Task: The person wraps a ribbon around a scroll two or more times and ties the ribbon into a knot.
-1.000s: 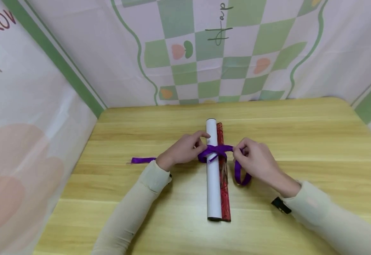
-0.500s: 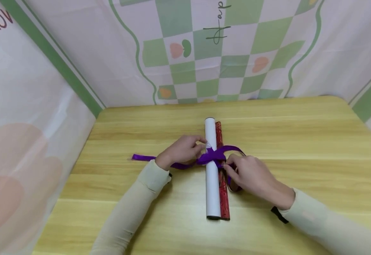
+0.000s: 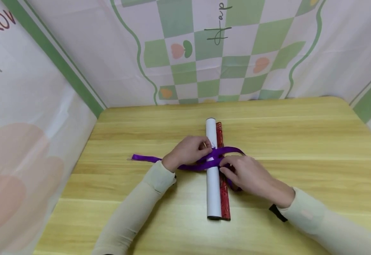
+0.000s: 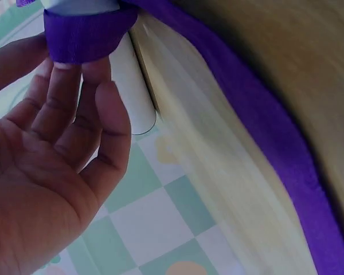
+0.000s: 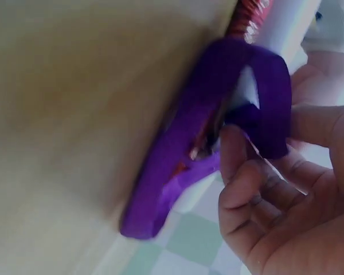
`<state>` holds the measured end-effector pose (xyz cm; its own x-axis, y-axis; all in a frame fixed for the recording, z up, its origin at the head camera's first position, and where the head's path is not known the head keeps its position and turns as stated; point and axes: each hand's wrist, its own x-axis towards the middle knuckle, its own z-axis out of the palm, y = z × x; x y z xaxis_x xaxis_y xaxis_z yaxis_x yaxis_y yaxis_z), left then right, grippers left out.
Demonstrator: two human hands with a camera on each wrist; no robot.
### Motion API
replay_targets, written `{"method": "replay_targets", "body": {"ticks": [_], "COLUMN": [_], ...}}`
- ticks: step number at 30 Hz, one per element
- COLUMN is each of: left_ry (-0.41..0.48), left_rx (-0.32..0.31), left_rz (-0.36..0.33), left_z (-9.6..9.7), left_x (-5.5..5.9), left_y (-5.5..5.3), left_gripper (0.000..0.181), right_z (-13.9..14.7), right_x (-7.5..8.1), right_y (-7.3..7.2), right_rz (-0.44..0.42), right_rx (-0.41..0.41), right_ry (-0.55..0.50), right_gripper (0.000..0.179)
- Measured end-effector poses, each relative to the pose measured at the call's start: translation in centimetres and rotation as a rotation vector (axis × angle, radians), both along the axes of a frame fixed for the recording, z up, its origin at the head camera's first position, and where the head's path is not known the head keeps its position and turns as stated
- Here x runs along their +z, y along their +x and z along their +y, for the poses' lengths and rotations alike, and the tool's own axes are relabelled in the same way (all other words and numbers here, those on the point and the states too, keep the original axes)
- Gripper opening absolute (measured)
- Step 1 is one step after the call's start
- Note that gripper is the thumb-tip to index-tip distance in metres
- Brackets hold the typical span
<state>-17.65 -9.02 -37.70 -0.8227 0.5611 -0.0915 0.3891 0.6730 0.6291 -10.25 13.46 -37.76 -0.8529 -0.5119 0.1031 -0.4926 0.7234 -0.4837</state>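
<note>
A white rolled sheet point(image 3: 213, 191) lies lengthwise on the table, with a red patterned strip point(image 3: 225, 200) along its right side. Purple ribbon point(image 3: 195, 166) wraps and crosses over the roll's middle. My left hand point(image 3: 190, 150) pinches the ribbon at the crossing; in the left wrist view the fingertips are partly hidden behind the ribbon band point(image 4: 89, 35). From the right, my right hand point(image 3: 250, 176) pinches another part of the ribbon beside the roll. The right wrist view shows a large ribbon loop point(image 5: 180, 134) hanging by those fingers.
A loose ribbon end point(image 3: 142, 157) trails left over the wooden table point(image 3: 134, 131). Behind the table hangs a green-and-white checked cloth point(image 3: 209, 72), and another printed cloth point(image 3: 23, 117) covers the left side.
My right hand has come left and nearer to me, up to the roll. My left hand has moved slightly right, its index finger now bent down to the ribbon. The ribbon crossing has shifted.
</note>
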Motion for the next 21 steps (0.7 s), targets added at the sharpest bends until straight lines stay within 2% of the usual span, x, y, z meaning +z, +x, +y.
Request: {"method": "replay_targets", "body": {"ticks": [4, 8, 11, 14, 17, 19, 21], "left_ry": [0.055, 0.165, 0.230, 0.261, 0.231, 0.146, 0.019], "left_rx": [0.034, 0.028, -0.002, -0.016, 0.000, 0.025, 0.040], "left_rz": [0.039, 0.109, 0.168, 0.208, 0.168, 0.098, 0.024], "left_z": [-0.5, -1.1, -1.4, -1.6, -2.0, -2.5, -3.0], "left_x": [0.4, 1.0, 1.3, 1.4, 1.4, 1.3, 1.2], "left_y": [-0.1, -0.2, -0.1, 0.3, 0.9, 1.5, 2.1], "left_gripper": [0.016, 0.014, 0.013, 0.014, 0.022, 0.032, 0.044], "right_z": [0.8, 1.0, 0.4, -0.5, -0.9, -0.8, -0.4], "right_x": [1.0, 2.3, 2.7, 2.7, 2.9, 3.3, 4.0], "right_y": [-0.9, -3.2, -5.2, -6.6, -7.1, -7.0, -6.8], "right_rz": [0.030, -0.033, -0.086, -0.102, -0.134, -0.148, -0.141], "right_rx": [-0.020, -0.047, 0.019, 0.114, 0.130, 0.090, 0.046], "right_ry": [-0.050, -0.083, -0.070, -0.056, -0.082, -0.110, -0.146], "right_gripper": [0.017, 0.026, 0.033, 0.019, 0.016, 0.018, 0.018]}}
